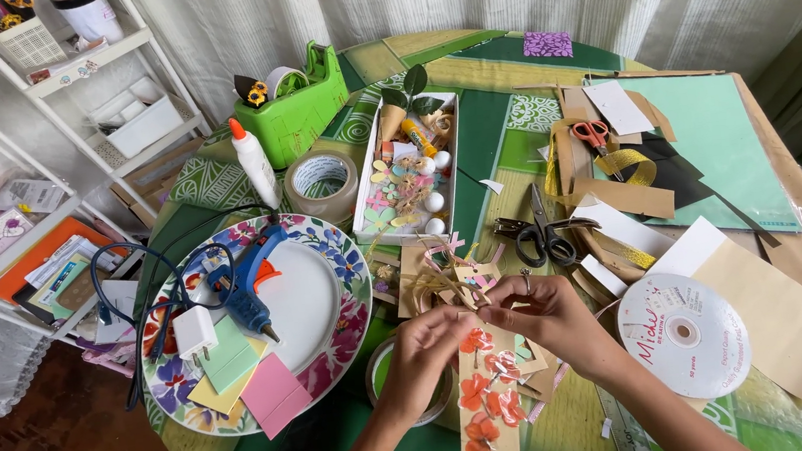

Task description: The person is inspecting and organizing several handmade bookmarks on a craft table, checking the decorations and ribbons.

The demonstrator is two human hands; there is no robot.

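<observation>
Card strip point(487, 399): tan, set with orange paper flowers, lying at the near table edge between both hands. Left hand point(422, 351): fingers pinched at the strip's top end. Right hand point(550, 313): fingers closed on the same top end, touching the left. Black scissors point(545, 235): just beyond the hands. White ribbon spool point(684, 333): right of them. Flowered plate point(331, 319): left, bearing a blue glue gun point(248, 282) and coloured paper pieces point(242, 375).

Both hands, left point(423, 354) and right point(554, 317), meet fingertip to fingertip, fingers pinched.
</observation>
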